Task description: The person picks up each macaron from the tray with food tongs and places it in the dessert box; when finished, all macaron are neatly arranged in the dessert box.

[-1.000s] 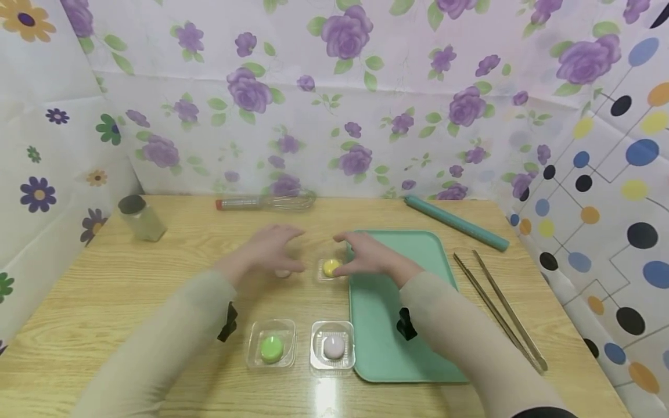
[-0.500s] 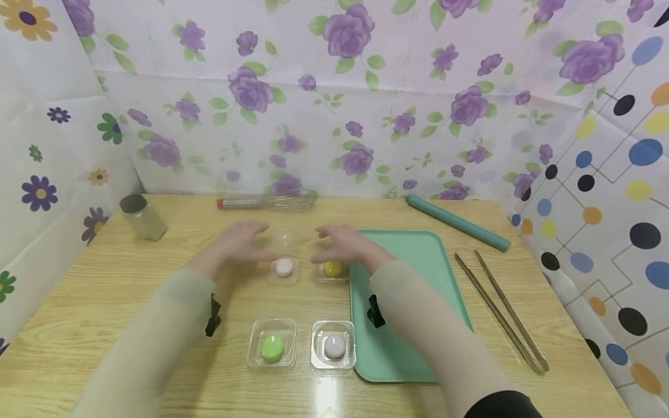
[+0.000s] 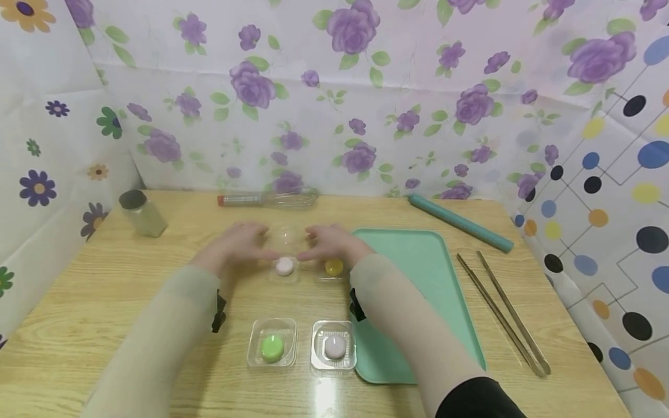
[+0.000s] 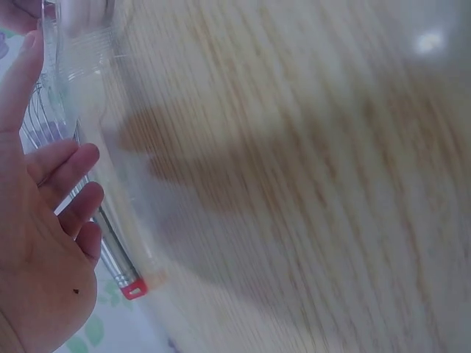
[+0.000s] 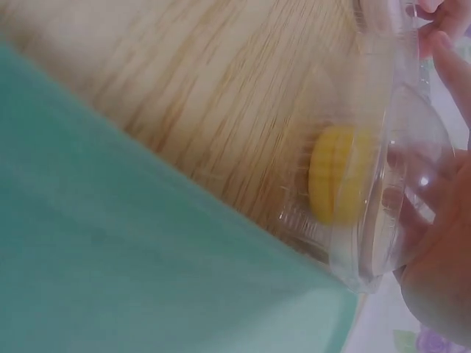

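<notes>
Two small hinged clear plastic boxes stand in the middle of the table. One clear box (image 3: 285,278) holds a pale pink rounded disc (image 3: 284,266), its domed lid (image 3: 285,234) tipped back. My left hand (image 3: 236,247) is at its left, thumb near the box rim and fingers loosely bent in the left wrist view. From the other side my right hand (image 3: 334,242) reaches towards it, thumb and fingers spread apart. Below the right hand is a yellow disc (image 5: 340,174) in the second box (image 5: 366,254); the hand partly hides its lid. Contact with the boxes is unclear.
Nearer the front are two clear boxes with a green disc (image 3: 272,348) and a lilac disc (image 3: 335,346). A green tray (image 3: 418,360) lies under the right forearm. Tongs (image 3: 502,313), a teal rod (image 3: 460,223), a whisk (image 3: 266,199) and a jar (image 3: 143,213) lie around.
My right hand has moved left, over the yellow disc's box and towards the pink one. My left hand first drew back left, uncovering the pink disc, then stayed beside it.
</notes>
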Demonstrator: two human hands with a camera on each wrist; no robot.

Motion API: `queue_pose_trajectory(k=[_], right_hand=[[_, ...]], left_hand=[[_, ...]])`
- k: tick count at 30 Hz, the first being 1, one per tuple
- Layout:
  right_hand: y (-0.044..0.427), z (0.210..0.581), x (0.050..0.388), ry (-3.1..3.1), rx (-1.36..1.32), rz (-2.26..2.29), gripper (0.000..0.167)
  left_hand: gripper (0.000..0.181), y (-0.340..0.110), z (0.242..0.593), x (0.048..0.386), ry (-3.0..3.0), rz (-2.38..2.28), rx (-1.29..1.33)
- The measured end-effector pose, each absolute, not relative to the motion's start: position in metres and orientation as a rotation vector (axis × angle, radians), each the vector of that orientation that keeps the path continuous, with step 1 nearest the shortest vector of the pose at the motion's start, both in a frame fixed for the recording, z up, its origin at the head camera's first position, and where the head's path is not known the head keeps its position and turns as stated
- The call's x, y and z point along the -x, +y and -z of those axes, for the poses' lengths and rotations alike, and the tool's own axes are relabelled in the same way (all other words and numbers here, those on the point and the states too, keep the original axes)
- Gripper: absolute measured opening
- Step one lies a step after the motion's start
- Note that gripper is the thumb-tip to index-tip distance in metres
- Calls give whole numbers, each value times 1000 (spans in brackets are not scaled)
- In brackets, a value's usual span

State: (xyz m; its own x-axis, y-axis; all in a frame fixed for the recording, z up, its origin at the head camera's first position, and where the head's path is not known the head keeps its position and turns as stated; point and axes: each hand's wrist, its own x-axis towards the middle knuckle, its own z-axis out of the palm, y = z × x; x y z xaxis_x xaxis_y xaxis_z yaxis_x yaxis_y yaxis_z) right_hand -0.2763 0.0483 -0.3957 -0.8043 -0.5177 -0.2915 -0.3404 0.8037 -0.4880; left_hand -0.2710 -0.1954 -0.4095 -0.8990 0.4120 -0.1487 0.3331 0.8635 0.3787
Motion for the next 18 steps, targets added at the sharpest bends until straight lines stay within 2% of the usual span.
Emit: queue_pose_trajectory(k=[11,18], right_hand=[[49,398,279,2616,602,685,82],[59,392,276,2601,609,830,77]], left_hand=[[91,-187,400,271,2809,-658,-493],[79,-183,398,272,2878,-787,-551]])
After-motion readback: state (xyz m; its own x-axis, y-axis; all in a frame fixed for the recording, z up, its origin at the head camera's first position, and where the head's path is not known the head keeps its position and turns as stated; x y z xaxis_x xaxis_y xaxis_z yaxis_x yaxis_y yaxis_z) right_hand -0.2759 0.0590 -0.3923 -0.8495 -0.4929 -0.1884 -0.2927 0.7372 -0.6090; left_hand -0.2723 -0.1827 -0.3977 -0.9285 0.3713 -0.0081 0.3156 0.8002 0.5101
